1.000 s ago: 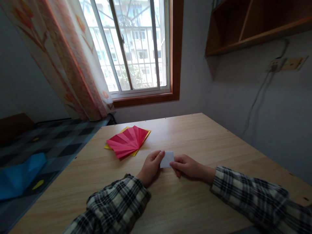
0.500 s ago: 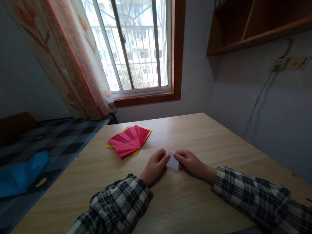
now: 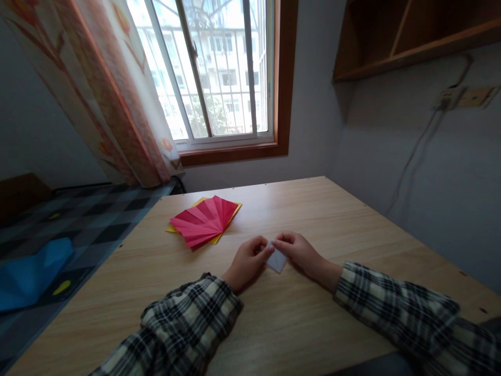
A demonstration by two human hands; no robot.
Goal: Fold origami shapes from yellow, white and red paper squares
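A small folded piece of white paper [image 3: 276,259] lies low over the wooden table [image 3: 313,219], held between both my hands. My left hand [image 3: 247,262] pinches its left corner with thumb and fingers. My right hand [image 3: 299,251] grips its upper right edge. The paper sits tilted like a diamond, one corner pointing toward me. Both forearms in checked sleeves rest on the table.
A fan of red folded papers [image 3: 204,221] on yellow sheets [image 3: 235,207] lies on the table, left of and beyond my hands. A bed with a checked cover [image 3: 78,219] and a blue cloth [image 3: 31,271] stands left. A window, curtain and wall shelf are behind.
The white paper has been turned from an upright rectangle to a tilted diamond and lowered toward the table. Both hands drew closer together around it.
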